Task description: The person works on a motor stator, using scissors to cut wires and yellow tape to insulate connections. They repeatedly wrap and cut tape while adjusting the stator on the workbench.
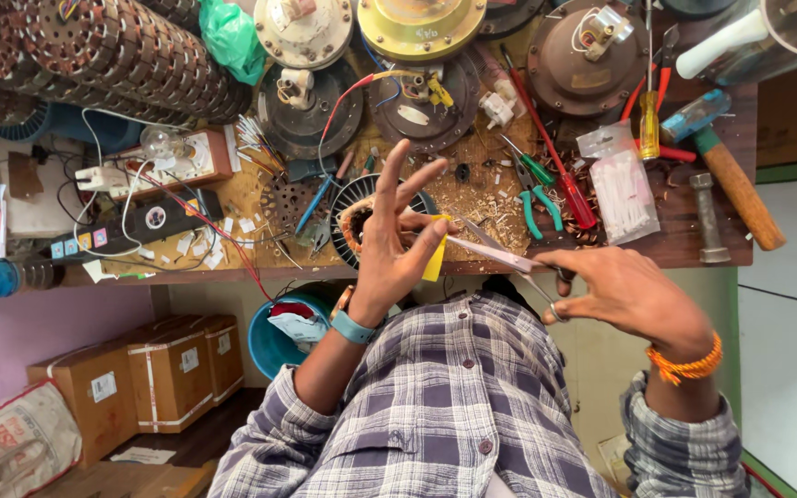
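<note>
right grip (624,295) around scissors (495,251)

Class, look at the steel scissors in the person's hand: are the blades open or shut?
Open: the steel scissors in the right hand spread around the yellow strip.

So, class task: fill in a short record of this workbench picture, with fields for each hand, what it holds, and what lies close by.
left hand: pinches a yellow strip, other fingers spread
right hand: holds scissors, blades at the strip
behind left hand: wound stator
on bench: green-handled pliers, red screwdriver, hammer
under bench: blue bucket, cardboard boxes
</note>
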